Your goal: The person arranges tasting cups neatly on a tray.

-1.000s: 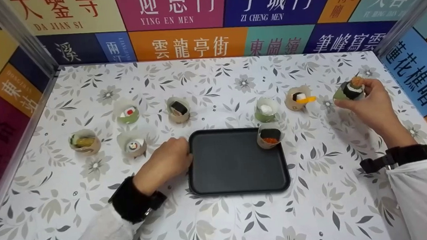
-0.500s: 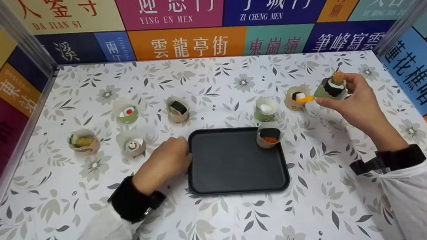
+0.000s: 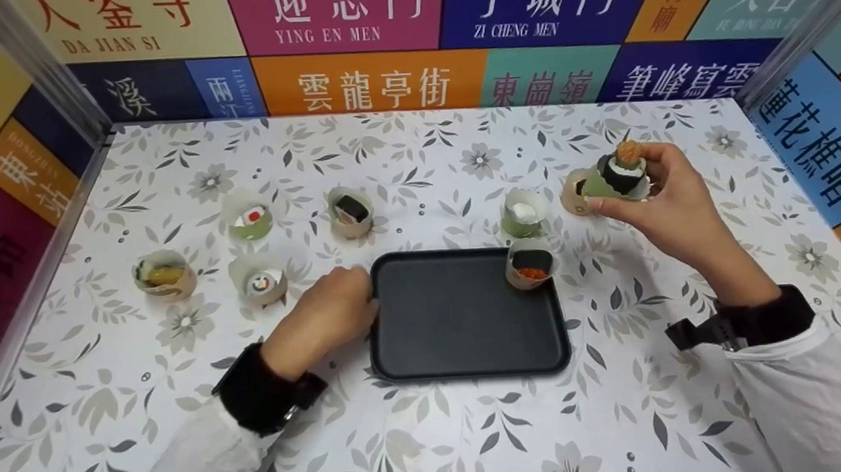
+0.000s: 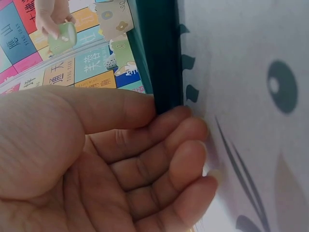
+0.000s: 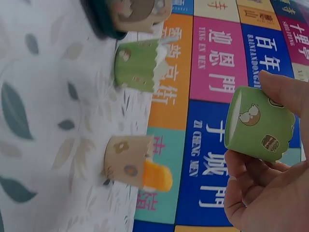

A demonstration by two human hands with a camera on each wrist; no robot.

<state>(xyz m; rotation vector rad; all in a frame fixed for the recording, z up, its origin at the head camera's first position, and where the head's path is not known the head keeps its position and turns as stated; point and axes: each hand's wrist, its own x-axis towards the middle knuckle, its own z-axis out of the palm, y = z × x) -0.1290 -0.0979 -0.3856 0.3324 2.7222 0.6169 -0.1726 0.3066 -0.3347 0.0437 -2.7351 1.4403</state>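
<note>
My right hand (image 3: 673, 200) grips a green paper cup (image 5: 260, 124) by its sides, raised above the table. The cup holds toy sushi with a dark wrap, white filling and an orange-brown fried piece on top (image 3: 629, 153). In the head view it partly covers a tan cup with a yellow piece (image 5: 157, 175) standing behind it. At the left edge of the black tray (image 3: 463, 322), my left hand (image 3: 333, 309) pinches the rim between thumb and curled fingers (image 4: 188, 164). A tan cup with orange roe (image 3: 531, 267) stands on the tray's far right corner.
Just behind the tray is a green cup with white filling (image 3: 524, 214). Left of it stand several more sushi cups, among them a dark-topped one (image 3: 350, 211) and one with yellow filling (image 3: 165, 276). Printed panels (image 3: 373, 84) wall the table's back and sides.
My right hand has carried the green cup leftward, from the table's right side to in front of the tan cup with the yellow piece. The left hand and tray have stayed put.
</note>
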